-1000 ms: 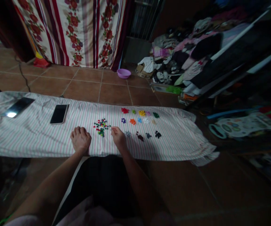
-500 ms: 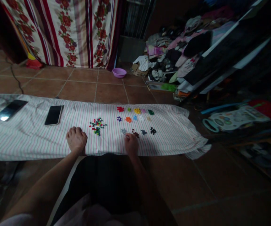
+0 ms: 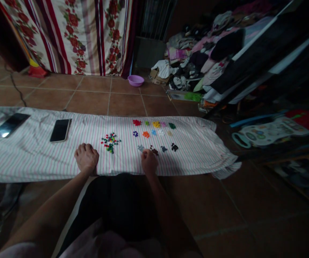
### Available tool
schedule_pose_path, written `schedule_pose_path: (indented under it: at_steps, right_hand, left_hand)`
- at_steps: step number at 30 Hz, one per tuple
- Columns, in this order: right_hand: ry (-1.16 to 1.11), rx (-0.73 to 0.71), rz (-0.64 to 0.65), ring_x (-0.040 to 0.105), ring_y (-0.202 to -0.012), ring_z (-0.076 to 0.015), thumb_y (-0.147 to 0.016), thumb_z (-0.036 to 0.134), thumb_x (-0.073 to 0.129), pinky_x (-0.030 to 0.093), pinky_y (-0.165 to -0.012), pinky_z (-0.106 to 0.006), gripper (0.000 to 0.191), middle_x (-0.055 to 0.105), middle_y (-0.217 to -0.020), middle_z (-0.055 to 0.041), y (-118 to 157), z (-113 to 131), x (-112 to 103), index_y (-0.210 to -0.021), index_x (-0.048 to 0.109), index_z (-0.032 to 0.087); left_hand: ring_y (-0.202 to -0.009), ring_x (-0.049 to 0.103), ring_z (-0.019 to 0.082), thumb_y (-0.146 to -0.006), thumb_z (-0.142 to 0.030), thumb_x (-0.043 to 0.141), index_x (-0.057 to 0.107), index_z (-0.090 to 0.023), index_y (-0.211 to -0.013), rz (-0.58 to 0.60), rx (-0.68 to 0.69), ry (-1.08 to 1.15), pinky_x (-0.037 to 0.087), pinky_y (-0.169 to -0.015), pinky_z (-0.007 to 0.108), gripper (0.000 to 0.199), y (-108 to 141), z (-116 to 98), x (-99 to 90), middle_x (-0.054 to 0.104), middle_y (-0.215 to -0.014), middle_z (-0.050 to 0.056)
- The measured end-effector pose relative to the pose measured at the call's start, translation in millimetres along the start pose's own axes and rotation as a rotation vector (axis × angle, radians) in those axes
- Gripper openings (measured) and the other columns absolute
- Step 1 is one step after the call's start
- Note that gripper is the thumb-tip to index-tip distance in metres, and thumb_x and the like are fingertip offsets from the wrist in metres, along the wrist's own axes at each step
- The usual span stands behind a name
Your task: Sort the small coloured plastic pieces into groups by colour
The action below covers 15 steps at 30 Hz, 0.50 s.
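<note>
My left hand (image 3: pixel 86 157) rests on the striped cloth (image 3: pixel 41 157) with its fingers curled in and nothing visible in it. A mixed pile of small coloured pieces (image 3: pixel 110 143) lies to its right. My right hand (image 3: pixel 149 162) is closed, its fingertips at the near edge of the grey pieces (image 3: pixel 140 147) and beside the brown pieces (image 3: pixel 154 151); what it holds, if anything, is too small to make out. Single-colour groups lie beyond it, among them red (image 3: pixel 136 122), yellow (image 3: pixel 156 124), orange (image 3: pixel 146 134) and black (image 3: pixel 174 147).
Two phones lie on the cloth at the left, one dark (image 3: pixel 60 130) and one reflecting light (image 3: pixel 10 125). A purple basin (image 3: pixel 135 80) stands on the tiled floor, near heaped clothes (image 3: pixel 194 61). A toy panel (image 3: pixel 271 132) is at the right.
The view has shifted slightly. My right hand's fingertips have moved a little at the grey pieces; my left hand stays in place on the cloth.
</note>
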State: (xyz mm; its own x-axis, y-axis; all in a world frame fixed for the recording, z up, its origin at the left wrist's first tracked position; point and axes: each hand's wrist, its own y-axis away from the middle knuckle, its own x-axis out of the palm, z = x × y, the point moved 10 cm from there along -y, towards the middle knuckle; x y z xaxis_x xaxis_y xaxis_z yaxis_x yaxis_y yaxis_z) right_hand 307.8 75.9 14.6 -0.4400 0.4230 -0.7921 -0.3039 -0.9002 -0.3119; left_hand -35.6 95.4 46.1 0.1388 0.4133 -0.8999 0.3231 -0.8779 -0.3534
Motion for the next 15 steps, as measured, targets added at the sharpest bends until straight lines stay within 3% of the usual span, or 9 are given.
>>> schedule_pose_path:
  at_steps: [15]
  right_hand:
    - [-0.074, -0.081, -0.015, 0.057, -0.081, -0.0174, -0.086, 0.020, 0.047, 0.041, -0.076, -0.027, 0.014, 0.064, -0.087, -0.0063, 10.9, -1.9, -2.4, -0.086, 0.061, 0.018]
  left_hand:
    - [-0.112, 0.048, 0.029, -0.085, -0.027, 0.036, 0.059, -0.012, -0.104, 0.004, 0.006, -0.013, 0.034, -0.097, 0.045, 0.032, 1.1, -2.3, -3.2, 0.057, -0.115, 0.016]
